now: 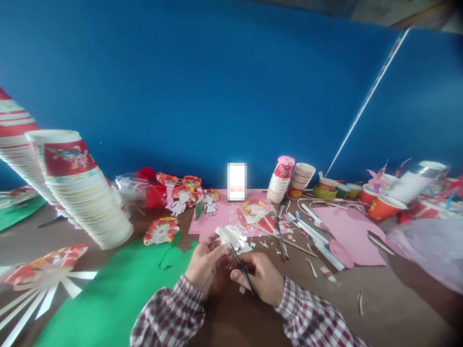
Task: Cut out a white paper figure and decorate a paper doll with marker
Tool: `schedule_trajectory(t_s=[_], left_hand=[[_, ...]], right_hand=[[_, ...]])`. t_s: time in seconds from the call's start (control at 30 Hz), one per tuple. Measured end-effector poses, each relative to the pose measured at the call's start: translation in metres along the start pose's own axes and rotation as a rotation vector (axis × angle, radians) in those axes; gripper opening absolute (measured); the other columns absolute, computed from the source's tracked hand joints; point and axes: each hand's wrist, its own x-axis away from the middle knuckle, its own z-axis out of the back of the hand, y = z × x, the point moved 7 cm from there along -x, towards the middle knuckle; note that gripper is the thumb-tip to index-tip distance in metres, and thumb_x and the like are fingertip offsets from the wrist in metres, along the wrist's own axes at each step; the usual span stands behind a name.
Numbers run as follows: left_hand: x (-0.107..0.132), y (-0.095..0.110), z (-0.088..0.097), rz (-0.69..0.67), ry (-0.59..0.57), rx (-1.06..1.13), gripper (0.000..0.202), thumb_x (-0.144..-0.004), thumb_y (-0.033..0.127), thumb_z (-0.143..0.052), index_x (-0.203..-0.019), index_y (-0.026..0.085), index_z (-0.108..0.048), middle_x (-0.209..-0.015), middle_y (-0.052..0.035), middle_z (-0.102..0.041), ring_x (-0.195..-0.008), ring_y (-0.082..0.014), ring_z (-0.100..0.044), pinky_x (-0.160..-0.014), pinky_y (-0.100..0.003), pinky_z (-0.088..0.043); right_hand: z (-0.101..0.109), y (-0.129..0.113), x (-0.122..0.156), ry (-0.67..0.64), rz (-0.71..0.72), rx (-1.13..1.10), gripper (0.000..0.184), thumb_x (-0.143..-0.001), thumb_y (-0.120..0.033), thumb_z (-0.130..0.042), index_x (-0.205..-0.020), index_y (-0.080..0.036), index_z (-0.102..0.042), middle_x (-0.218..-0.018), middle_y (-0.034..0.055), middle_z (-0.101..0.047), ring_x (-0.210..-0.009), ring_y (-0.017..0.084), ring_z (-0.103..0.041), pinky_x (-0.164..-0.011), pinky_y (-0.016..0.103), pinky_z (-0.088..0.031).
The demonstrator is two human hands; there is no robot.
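Observation:
In the head view, my left hand (207,260) pinches a piece of white paper (231,237) between thumb and fingers. My right hand (262,277) is closed around a pair of scissors (246,273) with dark handles. Their blades point up and left and lie against the paper's edge near my left fingertips; whether the blades are apart I cannot tell. White paper scraps (265,244) lie just past my hands. Beyond them is pink paper (220,222) with small cut-out paper figures (211,203) on and beside it.
Tall stacks of paper cups (87,193) lean at the left. Green paper (108,284) lies under my left forearm. Shorter cup stacks (278,180), glue sticks (320,241), a pen (282,238) and more pink paper (350,231) are to the right. A blue partition (217,96) rises behind the table.

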Motion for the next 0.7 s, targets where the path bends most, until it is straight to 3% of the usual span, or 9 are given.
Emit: schedule_trajectory(t_s=[0.17,0.7], left_hand=[[0.0011,0.0013,0.0017,0.004,0.050,-0.015,0.039,-0.056,0.014,-0.078,-0.088,0.015,-0.055,-0.067,0.0005,-0.063,-0.057,-0.0099,-0.060,-0.053,-0.020,-0.051],[0.0006,0.0002,0.0043,0.009,0.024,-0.031,0.036,-0.056,0.015,-0.077,-0.084,0.015,-0.055,-0.064,0.0008,-0.062,-0.053,-0.0091,-0.058,-0.053,-0.021,-0.051]], right_hand=[[0.0002,-0.0005,-0.0001,-0.006,0.006,0.013,0.033,-0.075,-0.046,-0.064,-0.075,-0.013,-0.062,-0.057,-0.0023,-0.052,-0.051,0.009,-0.046,-0.050,0.019,-0.038],[-0.0009,0.0047,0.0004,-0.040,-0.022,0.042,0.036,-0.073,-0.049,-0.065,-0.075,-0.013,-0.062,-0.059,-0.0011,-0.057,-0.052,0.010,-0.051,-0.048,0.019,-0.038]])
